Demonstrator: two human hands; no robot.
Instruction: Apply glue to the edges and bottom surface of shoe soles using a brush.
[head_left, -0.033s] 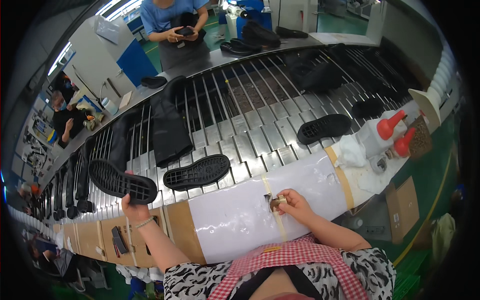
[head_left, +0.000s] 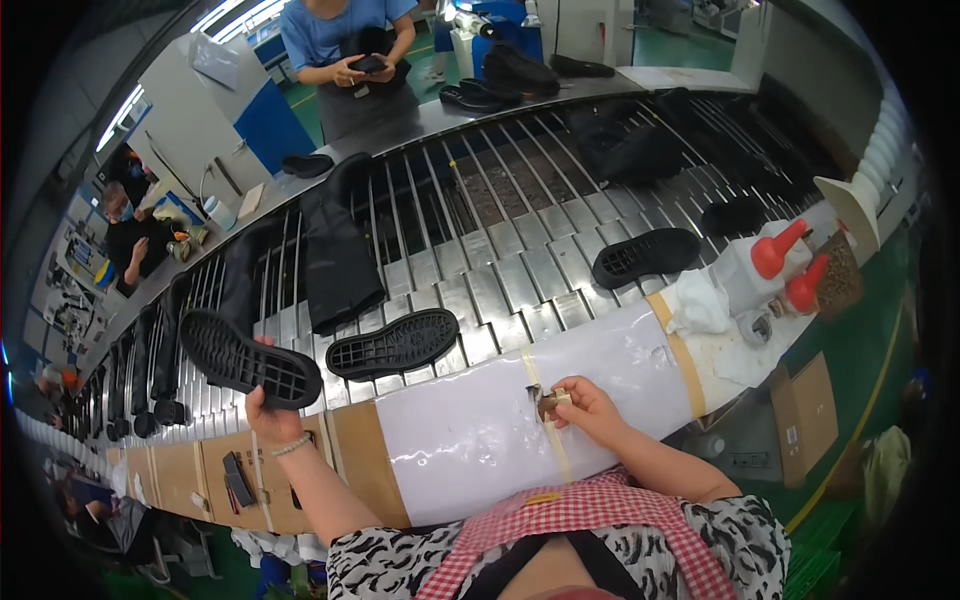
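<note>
My left hand grips the heel end of a black shoe sole, held up over the conveyor's near edge with its gridded side showing. A second black sole lies on the metal slats just right of it. My right hand is closed in a pinch on a small brown and cream piece whose kind I cannot make out. That piece is over the white-covered ledge, beside a strip of tape and a small dark spot. Farther right another black sole rests on the slats.
Black boot shafts lie across the conveyor's rods. White bottles with red caps and crumpled white tissue stand at the ledge's right end. Across the conveyor a person in blue handles a black item. Dark tools lie at left.
The sole in my left hand has shifted slightly to the right. My right hand stays in almost the same place, still pinching the small piece.
</note>
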